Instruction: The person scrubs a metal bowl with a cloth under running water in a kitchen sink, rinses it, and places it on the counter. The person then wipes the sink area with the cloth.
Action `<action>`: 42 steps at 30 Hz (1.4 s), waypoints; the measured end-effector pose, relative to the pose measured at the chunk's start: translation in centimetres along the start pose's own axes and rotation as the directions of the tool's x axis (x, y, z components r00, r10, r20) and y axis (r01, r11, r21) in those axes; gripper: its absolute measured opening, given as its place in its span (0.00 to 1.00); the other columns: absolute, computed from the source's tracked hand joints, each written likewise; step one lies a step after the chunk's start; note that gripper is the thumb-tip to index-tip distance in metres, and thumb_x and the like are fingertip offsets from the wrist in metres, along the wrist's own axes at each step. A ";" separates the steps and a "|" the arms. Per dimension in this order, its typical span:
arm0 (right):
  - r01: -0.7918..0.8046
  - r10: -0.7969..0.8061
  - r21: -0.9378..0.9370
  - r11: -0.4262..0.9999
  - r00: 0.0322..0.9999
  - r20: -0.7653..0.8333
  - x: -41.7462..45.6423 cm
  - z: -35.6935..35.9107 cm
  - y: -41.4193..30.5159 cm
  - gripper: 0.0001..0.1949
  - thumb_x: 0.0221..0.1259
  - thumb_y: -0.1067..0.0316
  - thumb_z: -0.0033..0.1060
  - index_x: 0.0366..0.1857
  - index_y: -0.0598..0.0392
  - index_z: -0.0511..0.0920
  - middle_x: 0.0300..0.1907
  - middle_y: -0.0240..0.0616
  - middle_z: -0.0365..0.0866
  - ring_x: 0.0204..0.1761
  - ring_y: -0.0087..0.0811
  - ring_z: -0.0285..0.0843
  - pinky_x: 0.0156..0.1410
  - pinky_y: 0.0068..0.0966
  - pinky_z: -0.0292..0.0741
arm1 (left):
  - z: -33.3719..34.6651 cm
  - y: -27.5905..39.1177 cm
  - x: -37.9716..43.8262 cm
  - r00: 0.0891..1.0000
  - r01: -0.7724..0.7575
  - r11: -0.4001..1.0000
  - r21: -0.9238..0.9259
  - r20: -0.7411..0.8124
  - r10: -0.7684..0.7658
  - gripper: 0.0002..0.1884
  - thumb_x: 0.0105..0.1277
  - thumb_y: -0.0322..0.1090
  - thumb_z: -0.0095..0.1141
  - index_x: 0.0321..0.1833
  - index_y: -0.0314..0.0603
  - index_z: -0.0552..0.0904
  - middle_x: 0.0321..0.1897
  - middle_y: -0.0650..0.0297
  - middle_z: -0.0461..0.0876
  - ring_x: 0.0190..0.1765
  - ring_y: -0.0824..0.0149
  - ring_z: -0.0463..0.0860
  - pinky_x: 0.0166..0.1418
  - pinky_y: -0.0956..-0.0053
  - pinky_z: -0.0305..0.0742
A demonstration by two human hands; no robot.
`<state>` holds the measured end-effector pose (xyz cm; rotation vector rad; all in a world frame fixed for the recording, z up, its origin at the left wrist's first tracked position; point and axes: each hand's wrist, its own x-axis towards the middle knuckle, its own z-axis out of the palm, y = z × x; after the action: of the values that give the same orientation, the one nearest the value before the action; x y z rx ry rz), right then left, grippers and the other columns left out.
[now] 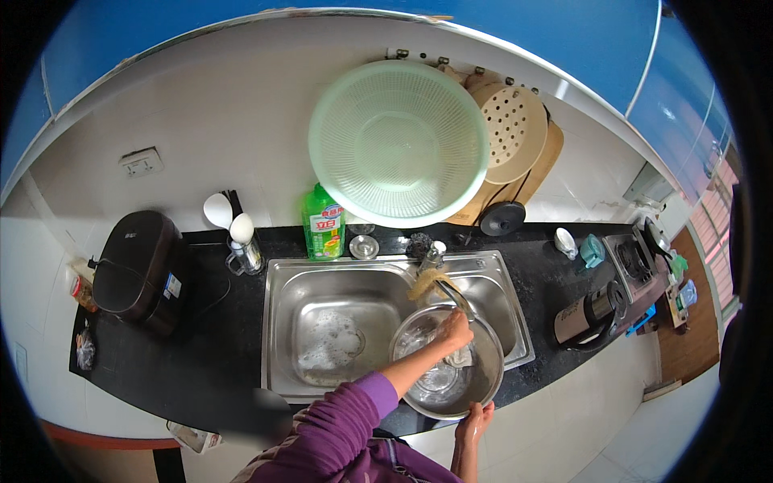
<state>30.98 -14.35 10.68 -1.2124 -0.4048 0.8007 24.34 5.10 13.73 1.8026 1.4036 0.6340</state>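
Observation:
A round stainless steel basin (483,386) rests over the right part of the double-bowl sink (281,338) and its front edge. My right hand (476,418) grips the basin's near rim, thumb over the edge. Inside the basin are clear water and a pale cloth (462,357). Above the basin my left hand (453,332) is curled, close to the end of the faucet spout (457,297) and just over the cloth; whether its fingers hold the cloth cannot be seen. A yellowish mesh cloth (427,284) hangs over the faucet.
Suds lie in the large left bowl (329,338). Behind the sink stand a green detergent bottle (324,226) and a pale green plastic colander (398,145). A dark kitchen appliance (136,265) occupies the left counter; a thermal kettle (589,317) and a stove (631,259) are at right.

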 end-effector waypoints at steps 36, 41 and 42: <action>-0.242 0.452 -0.392 0.887 0.629 0.633 10.1 11.3 -5.9 0.05 0.44 0.74 0.37 0.22 0.55 0.69 0.20 0.26 0.66 0.21 0.17 0.59 0.24 0.15 0.59 | -3.3 -9.2 -6.2 0.983 0.051 0.943 -0.328 0.186 0.012 0.30 0.41 0.30 0.57 0.52 0.38 0.65 0.44 0.56 0.72 0.47 0.62 0.72 0.50 0.72 0.66; -0.381 0.486 -0.308 0.872 0.587 0.648 10.0 11.0 -5.9 0.05 0.41 0.75 0.40 0.23 0.57 0.70 0.17 0.26 0.65 0.18 0.19 0.59 0.25 0.16 0.62 | -4.6 -6.2 -7.6 0.994 0.050 0.860 -0.508 0.111 0.007 0.27 0.40 0.31 0.60 0.47 0.30 0.69 0.40 0.55 0.75 0.44 0.62 0.73 0.49 0.75 0.65; -0.312 0.472 -0.357 0.881 0.647 0.600 11.2 10.1 -4.8 0.05 0.41 0.75 0.41 0.23 0.58 0.70 0.17 0.27 0.65 0.18 0.20 0.59 0.26 0.16 0.63 | -4.5 -6.3 -7.8 0.997 -0.028 0.839 -0.544 0.044 0.063 0.23 0.43 0.31 0.60 0.44 0.30 0.71 0.36 0.56 0.77 0.40 0.66 0.74 0.45 0.77 0.67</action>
<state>33.27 -0.02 16.99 -1.2011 -0.8613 1.6403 15.03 -0.47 11.87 1.3834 1.0037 0.8927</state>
